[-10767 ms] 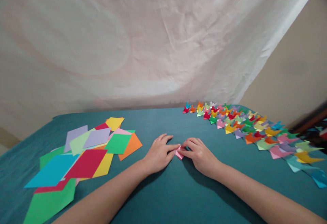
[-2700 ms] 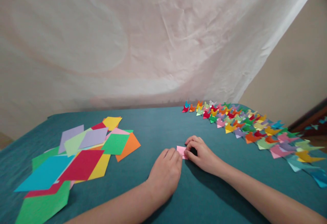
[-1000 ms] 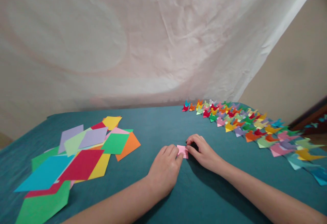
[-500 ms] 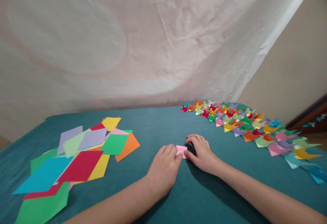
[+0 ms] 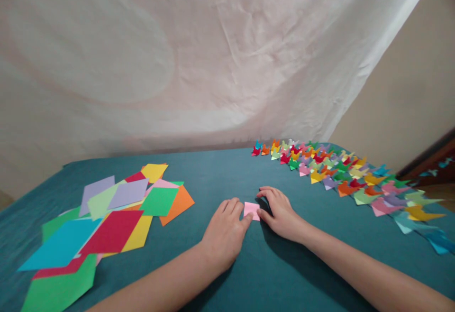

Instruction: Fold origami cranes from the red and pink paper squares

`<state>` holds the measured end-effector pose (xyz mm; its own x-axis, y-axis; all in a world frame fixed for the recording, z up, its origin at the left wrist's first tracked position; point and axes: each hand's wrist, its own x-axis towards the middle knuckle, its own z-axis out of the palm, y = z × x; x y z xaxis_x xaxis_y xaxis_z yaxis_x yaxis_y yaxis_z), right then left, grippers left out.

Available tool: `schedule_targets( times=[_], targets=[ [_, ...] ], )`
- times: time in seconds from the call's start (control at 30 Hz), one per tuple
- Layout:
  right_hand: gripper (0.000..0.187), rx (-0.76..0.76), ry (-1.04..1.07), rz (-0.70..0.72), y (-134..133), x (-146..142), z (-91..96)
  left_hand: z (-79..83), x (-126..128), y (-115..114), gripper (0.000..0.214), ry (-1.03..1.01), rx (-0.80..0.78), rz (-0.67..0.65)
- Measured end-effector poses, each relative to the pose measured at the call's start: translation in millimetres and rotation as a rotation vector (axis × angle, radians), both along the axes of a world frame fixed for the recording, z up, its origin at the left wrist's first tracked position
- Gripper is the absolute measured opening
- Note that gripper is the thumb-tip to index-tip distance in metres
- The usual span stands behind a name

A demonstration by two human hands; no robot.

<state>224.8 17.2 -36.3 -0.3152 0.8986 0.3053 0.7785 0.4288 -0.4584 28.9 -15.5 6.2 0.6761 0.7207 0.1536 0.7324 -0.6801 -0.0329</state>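
Hands meet at a small pink paper, folded to a little rectangle. It lies flat on the teal tablecloth just below the middle of the frame. The left hand comes in from the lower left and rests palm down on the cloth. Its fingers are together and slightly curled, and its thumb tip touches the lower left edge of the pink paper. The right hand comes in from the lower right with its fingers bent and arched, their tips at the right edge of the pink paper. Whether it nips that edge or only presses on it cannot be told. Both bare forearms run out through the bottom of the frame.

At the left of the frame, well apart from the hands, lies a loose heap of flat paper squares. They overlap one another in blue, red, green, yellow, orange, lilac and pink. Along the right side, rows of small folded paper figures in many colours run from the upper middle of the cloth down toward the right edge. A creased white sheet hangs behind the table and fills the upper part of the frame. A beige wall shows at the upper right.
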Motion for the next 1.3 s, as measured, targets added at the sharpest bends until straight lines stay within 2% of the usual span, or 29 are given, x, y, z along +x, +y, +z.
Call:
schedule_targets(
  times=[0.2,0.33,0.47,0.73,1.0,1.17,1.3],
  targets=[
    [0.030,0.128,0.087,0.038,-3.9,4.3,4.0,-2.2,-1.2,0.5,0.030,-0.013,0.007,-0.002],
    [0.038,0.268,-0.070,0.150,-14.3,1.7,15.8,-3.8,-1.6,0.7,0.029,-0.016,0.034,-0.004],
    [0.021,0.353,-0.201,0.171,-25.2,-5.0,19.8,-2.0,-0.8,0.0,0.029,0.002,0.049,0.003],
    [0.010,0.393,-0.413,0.213,-25.0,-11.8,23.2,-1.6,0.6,-0.2,0.027,-0.023,0.052,-0.002],
    [0.007,0.358,-0.468,0.222,-23.9,-12.3,26.4,2.0,0.0,0.2,0.017,0.013,0.071,-0.010],
    [0.010,0.376,-0.465,0.212,-23.1,-14.0,25.9,2.6,-0.1,0.6,0.019,0.012,0.096,-0.034],
    [0.010,0.361,-0.471,0.224,-23.3,-13.1,26.6,4.3,-3.9,5.5,0.021,-0.067,0.023,-0.057]
  ],
)
